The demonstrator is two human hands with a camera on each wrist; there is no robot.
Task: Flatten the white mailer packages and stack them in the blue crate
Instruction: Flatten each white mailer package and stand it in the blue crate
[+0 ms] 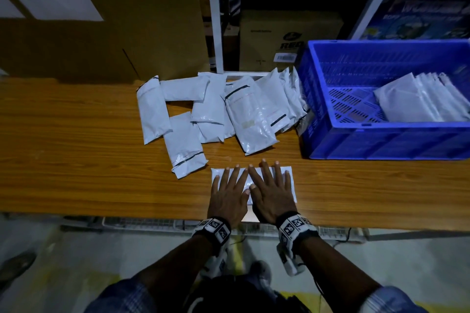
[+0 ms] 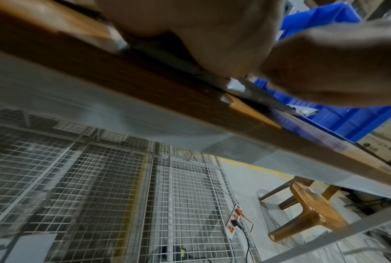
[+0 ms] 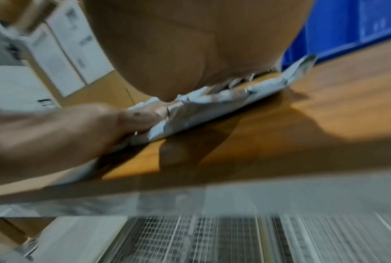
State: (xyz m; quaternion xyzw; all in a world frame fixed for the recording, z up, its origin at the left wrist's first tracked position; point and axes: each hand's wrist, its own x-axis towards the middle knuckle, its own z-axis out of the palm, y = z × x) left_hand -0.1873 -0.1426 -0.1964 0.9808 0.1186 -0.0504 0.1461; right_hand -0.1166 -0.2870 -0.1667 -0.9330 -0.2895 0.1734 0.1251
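One white mailer (image 1: 290, 173) lies flat near the front edge of the wooden table (image 1: 76, 160). Both hands press on it, palms down, fingers straight and spread. My left hand (image 1: 230, 187) covers its left half, my right hand (image 1: 270, 189) its right half, thumbs almost meeting. In the right wrist view the mailer (image 3: 212, 105) looks creased under my palm (image 3: 190, 44). A loose pile of several white mailers (image 1: 216, 112) lies further back. The blue crate (image 1: 381, 140) stands at the right with several mailers (image 1: 419, 99) stacked inside.
Large cardboard boxes (image 1: 101, 20) stand behind the table at the left. A white shelf frame (image 1: 216, 20) with a carton (image 1: 279, 38) is behind the pile. Below the table are wire mesh (image 2: 100, 195), a power strip (image 2: 233, 222) and a brown plastic stool (image 2: 309, 210).
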